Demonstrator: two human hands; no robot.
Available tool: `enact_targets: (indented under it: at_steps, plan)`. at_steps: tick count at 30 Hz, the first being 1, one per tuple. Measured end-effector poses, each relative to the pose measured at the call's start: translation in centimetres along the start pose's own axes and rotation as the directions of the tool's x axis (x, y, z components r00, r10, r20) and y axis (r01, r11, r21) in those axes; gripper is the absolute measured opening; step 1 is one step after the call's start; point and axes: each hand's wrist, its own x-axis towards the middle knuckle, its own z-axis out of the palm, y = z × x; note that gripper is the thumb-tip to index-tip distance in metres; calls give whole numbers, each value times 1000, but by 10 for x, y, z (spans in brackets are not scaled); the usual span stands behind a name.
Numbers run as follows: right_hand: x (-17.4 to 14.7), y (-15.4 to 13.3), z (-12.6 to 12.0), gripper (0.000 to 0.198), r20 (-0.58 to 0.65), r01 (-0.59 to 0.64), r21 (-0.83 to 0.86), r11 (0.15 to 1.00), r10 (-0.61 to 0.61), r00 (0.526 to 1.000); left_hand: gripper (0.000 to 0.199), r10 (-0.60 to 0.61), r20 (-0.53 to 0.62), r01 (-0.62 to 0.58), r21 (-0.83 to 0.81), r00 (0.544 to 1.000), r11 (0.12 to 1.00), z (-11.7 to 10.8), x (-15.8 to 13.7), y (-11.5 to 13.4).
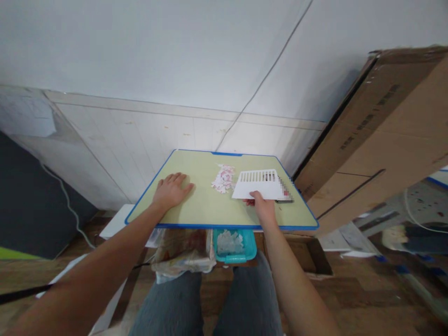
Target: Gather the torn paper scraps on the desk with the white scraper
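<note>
My left hand [172,190] lies flat on the left part of the yellow-green tabletop [196,212], fingers spread, holding nothing. In my right hand [262,205] is a white sheet with a row of cut-out slots [257,189] along its far edge, gripped with the thumb on top and the fingers underneath. Between my hands, nearer the right one, a heap of small white and pinkish paper-like scraps [224,179] rests on the table. Just past the sheet's right side lies a dark-edged flat object [289,193], blurred out and partly covered.
Below the table's front edge are a turquoise basket [250,247] with whitish pieces and a plastic-lined container [185,266]. Large cardboard boxes [392,126] stand close on the right. An open carton [308,256] sits on the floor. A wall with a cable [268,74] rises behind.
</note>
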Motion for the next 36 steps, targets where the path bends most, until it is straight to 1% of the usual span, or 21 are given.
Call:
enact_targets:
  at_steps: [7,12,16,19,21,25,28,30,32,34,36]
  plan:
    - [-12,6,-2,34,55,17,-35,999,-15,998,75,-30,37,29,27,999,999,2,-1,-4]
    - [-18,3,-8,28,50,21,-65,998,-18,999,75,-22,28,22,2,999,1000,4,-1,-3]
    - [-20,1,-13,27,8,2,-76,997,-2,1000,69,-29,15,30,-19,999,999,3,-3,0]
    - [-21,-2,-17,25,-26,-2,-86,996,0,1000,64,-10,-2,10,-53,1000,999,2,-4,2]
    - [-21,-3,-18,25,-70,-7,-68,998,2,998,60,-15,-1,15,-90,1000,996,2,-4,2]
    - [-22,-5,-19,32,-185,-6,-17,1000,3,983,54,-29,13,31,-167,999,986,3,-5,0]
    - [-24,-6,-19,39,-229,-2,-19,1000,-2,973,52,-14,32,20,-191,999,981,-1,-3,-4]
    - [-25,-8,-19,41,-244,-9,-36,999,0,970,54,5,72,9,-196,997,981,-6,4,-7]
    - [-27,-10,-18,42,-256,-20,-50,999,6,967,58,6,128,18,-187,992,982,-13,19,-6]
    - [-29,-13,-17,43,-263,-37,-68,997,18,965,62,-26,179,59,-178,983,982,-18,41,1]
    - [-32,-16,-16,43,-258,-58,-101,993,30,966,60,-43,175,76,-187,984,979,-18,66,13]
